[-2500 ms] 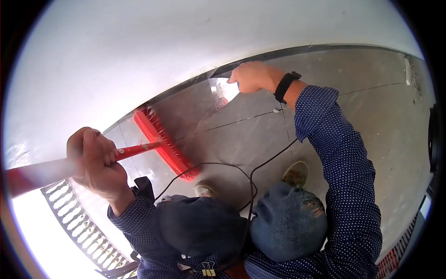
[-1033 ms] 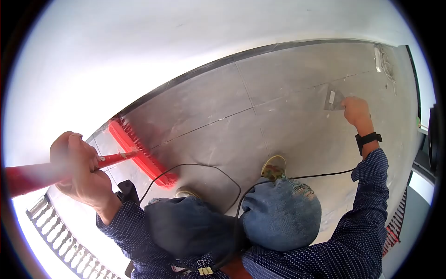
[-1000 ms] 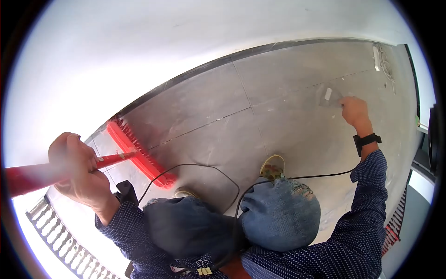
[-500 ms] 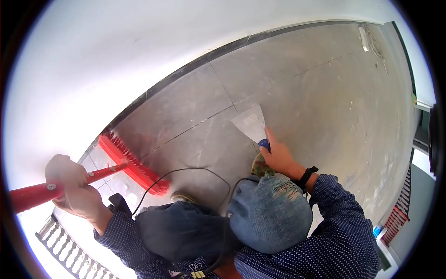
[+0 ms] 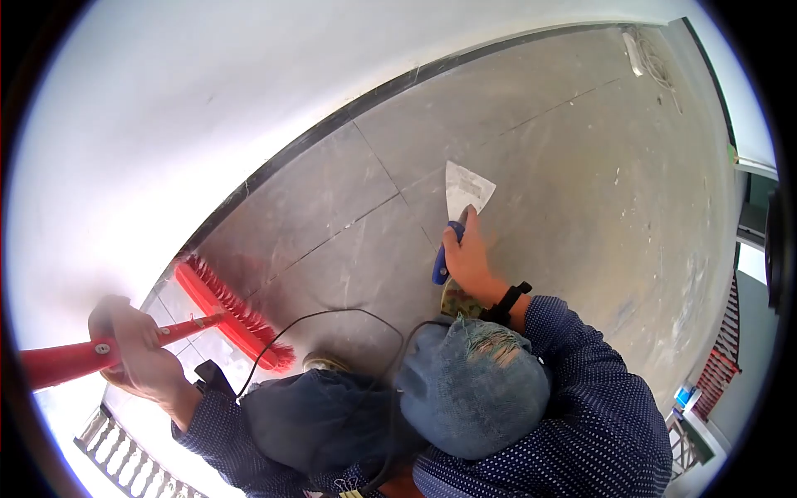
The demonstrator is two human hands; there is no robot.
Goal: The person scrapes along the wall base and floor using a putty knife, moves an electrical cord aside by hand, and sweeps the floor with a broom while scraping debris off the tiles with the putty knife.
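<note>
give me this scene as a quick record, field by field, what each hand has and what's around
left hand: closed around the pole of a red broom
broom: head on the floor, one end near the skirting
right hand: gripping a scraper by its blue handle
scraper: blade pointing away from the person; contact with the floor unclear
right wrist: black band
floor: grey tiles, pale specks and smears
wall: white, dark skirting along its foot
cord: thin, black, curving beside the broom head
</note>
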